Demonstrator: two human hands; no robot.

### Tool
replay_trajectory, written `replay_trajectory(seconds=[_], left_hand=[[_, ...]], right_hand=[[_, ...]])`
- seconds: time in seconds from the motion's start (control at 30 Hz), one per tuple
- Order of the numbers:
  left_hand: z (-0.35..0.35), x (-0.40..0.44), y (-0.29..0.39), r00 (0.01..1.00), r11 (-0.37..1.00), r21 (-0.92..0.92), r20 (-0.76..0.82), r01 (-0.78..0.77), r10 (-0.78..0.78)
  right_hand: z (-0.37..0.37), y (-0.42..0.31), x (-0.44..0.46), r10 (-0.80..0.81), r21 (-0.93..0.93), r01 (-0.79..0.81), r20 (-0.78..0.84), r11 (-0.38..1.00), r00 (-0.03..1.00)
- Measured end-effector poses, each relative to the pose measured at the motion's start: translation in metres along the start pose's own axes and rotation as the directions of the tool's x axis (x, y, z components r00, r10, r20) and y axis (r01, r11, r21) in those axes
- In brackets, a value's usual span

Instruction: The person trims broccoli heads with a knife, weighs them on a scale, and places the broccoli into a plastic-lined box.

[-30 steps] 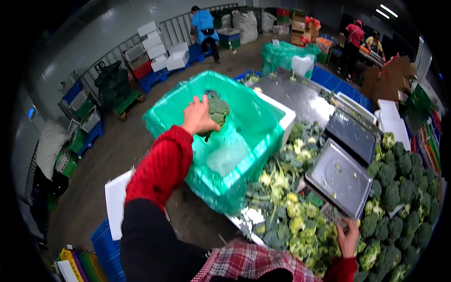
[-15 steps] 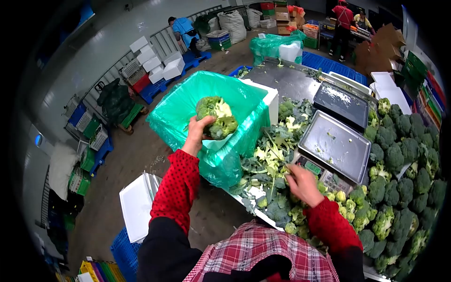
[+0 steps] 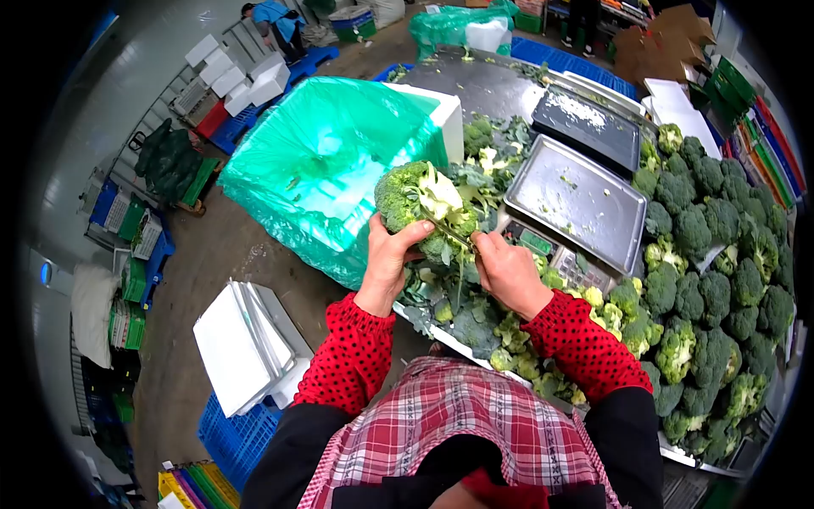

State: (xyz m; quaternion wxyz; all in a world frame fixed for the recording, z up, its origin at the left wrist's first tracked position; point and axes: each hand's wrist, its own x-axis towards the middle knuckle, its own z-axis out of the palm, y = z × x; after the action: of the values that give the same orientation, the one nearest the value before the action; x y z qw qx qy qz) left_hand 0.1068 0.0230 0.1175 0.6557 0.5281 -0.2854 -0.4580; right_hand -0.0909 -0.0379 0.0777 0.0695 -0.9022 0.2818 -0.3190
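Note:
My left hand [image 3: 392,259] is wrapped round the underside of a broccoli head [image 3: 405,197], which is tilted so its pale cut stem faces up. My right hand [image 3: 509,271] is closed on a knife [image 3: 454,236], whose thin dark blade lies against the broccoli near the stem; the handle is hidden in my fingers. Both hands are just in front of a box lined with a green plastic bag [image 3: 331,170]. Below them, broccoli leaves and trimmings [image 3: 475,327] cover the table edge. A weighing scale [image 3: 581,270] sits right of my right hand.
Shallow metal tray [image 3: 581,199] and a darker tray [image 3: 589,127] lie on the steel table [image 3: 475,85]. Many broccoli heads [image 3: 712,280] are piled at the right. White foam lids [image 3: 246,339] lean at lower left over a blue crate [image 3: 233,437]. A person in blue [image 3: 275,25] bends at the back.
My left hand has brought the broccoli from above the green-lined box toward me and to the right. My right hand has risen from the trimmings to meet it with the knife. The view has tilted down.

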Motion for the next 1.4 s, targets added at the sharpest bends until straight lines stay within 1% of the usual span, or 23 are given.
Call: replay_trajectory(seconds=[0.1,0.17,0.3,0.37,0.43,0.5,0.57,0.63,0.73,0.8,0.83,0.87,0.9,0.93,0.97,1.03,1.1,1.13,1.17,1.23,1.3,1.33,1.4], left_hand=[[0.014,-0.007,-0.016,0.998,0.997,-0.04,-0.007,0.062,-0.062],[0.015,-0.005,-0.037,0.991,0.994,0.038,-0.088,0.105,-0.102],[0.017,0.006,-0.071,0.981,0.989,0.074,-0.153,0.128,-0.115],[0.009,0.023,-0.101,0.981,0.99,0.106,-0.183,0.092,-0.072],[-0.003,0.049,-0.133,0.97,0.986,0.101,-0.193,-0.13,0.148],[0.017,0.047,-0.103,0.95,0.999,0.028,-0.312,0.033,-0.023],[0.017,0.059,-0.112,0.945,0.995,0.092,-0.327,0.04,-0.008],[0.014,0.068,-0.111,0.906,0.971,0.017,-0.363,0.238,-0.216],[0.023,0.066,-0.091,0.907,0.958,-0.046,-0.31,0.284,-0.284],[0.01,0.061,-0.09,0.916,0.954,-0.08,-0.265,0.289,-0.3],[0.003,0.057,-0.089,0.933,0.957,-0.111,-0.22,0.267,-0.286],[-0.02,0.07,-0.11,0.934,0.921,-0.238,-0.106,0.309,-0.34],[-0.024,0.063,-0.107,0.939,0.904,-0.279,-0.024,0.324,-0.344],[-0.026,0.058,-0.104,0.937,0.896,-0.293,0.005,0.335,-0.349],[-0.026,0.054,-0.105,0.932,0.881,-0.317,0.025,0.351,-0.362],[-0.027,0.053,-0.11,0.932,0.888,-0.308,-0.016,0.34,-0.362],[-0.032,0.047,-0.109,0.948,0.898,-0.318,0.004,0.304,-0.319],[-0.038,0.045,-0.11,0.947,0.887,-0.343,0.025,0.309,-0.321],[-0.036,0.036,-0.099,0.944,0.869,-0.383,0.028,0.314,-0.329],[-0.049,0.037,-0.116,0.978,0.908,-0.37,0.01,0.198,-0.209],[-0.051,0.034,-0.109,0.995,0.957,-0.272,0.028,0.097,-0.093],[-0.046,0.03,-0.095,0.997,0.977,-0.202,0.055,0.071,-0.061],[-0.037,0.025,-0.074,0.995,1.0,-0.009,0.099,-0.013,0.014]], right_hand=[[0.006,0.007,-0.018,0.048,-0.028,-0.046,0.078,0.999,0.996],[0.012,0.014,-0.03,0.128,-0.059,-0.118,0.22,0.991,0.967],[0.036,0.022,-0.038,0.235,-0.116,-0.21,0.28,0.971,0.931],[0.046,0.025,-0.033,0.253,-0.138,-0.22,0.306,0.966,0.918],[0.052,0.025,-0.022,0.291,-0.143,-0.259,0.286,0.955,0.913],[0.059,0.027,-0.002,0.315,-0.219,-0.264,0.243,0.939,0.918],[0.072,0.033,0.021,0.403,-0.248,-0.344,0.247,0.905,0.881],[0.08,0.04,0.039,0.405,-0.188,-0.368,0.228,0.911,0.886],[0.082,0.047,0.08,0.484,-0.281,-0.394,0.507,0.875,0.713],[0.084,0.082,0.106,0.304,-0.291,-0.12,0.746,0.949,0.593],[0.085,0.105,0.104,0.228,-0.175,-0.152,0.845,0.973,0.485],[0.085,0.128,0.103,0.146,-0.07,-0.215,0.92,0.974,0.363],[0.064,0.12,0.099,0.153,0.013,-0.508,0.947,0.861,0.284],[0.042,0.11,0.095,0.159,0.051,-0.755,0.966,0.654,0.203],[0.041,0.101,0.088,0.172,0.112,-0.835,0.956,0.538,0.238],[0.051,0.101,0.083,0.239,0.113,-0.705,0.893,0.7,0.381],[0.033,0.102,0.07,0.303,0.335,-0.854,0.831,0.398,0.467],[0.021,0.1,0.064,0.431,0.417,-0.884,0.772,0.212,0.467],[0.02,0.107,0.056,0.505,0.416,-0.836,0.667,0.359,0.548],[0.047,0.122,0.027,0.347,0.378,-0.494,0.394,0.783,0.851],[0.035,0.094,0.011,0.158,0.378,-0.239,0.232,0.895,0.96],[0.024,0.079,0.002,0.117,0.256,-0.153,0.152,0.955,0.981],[0.005,0.06,-0.012,0.113,0.25,-0.174,0.242,0.952,0.964]])
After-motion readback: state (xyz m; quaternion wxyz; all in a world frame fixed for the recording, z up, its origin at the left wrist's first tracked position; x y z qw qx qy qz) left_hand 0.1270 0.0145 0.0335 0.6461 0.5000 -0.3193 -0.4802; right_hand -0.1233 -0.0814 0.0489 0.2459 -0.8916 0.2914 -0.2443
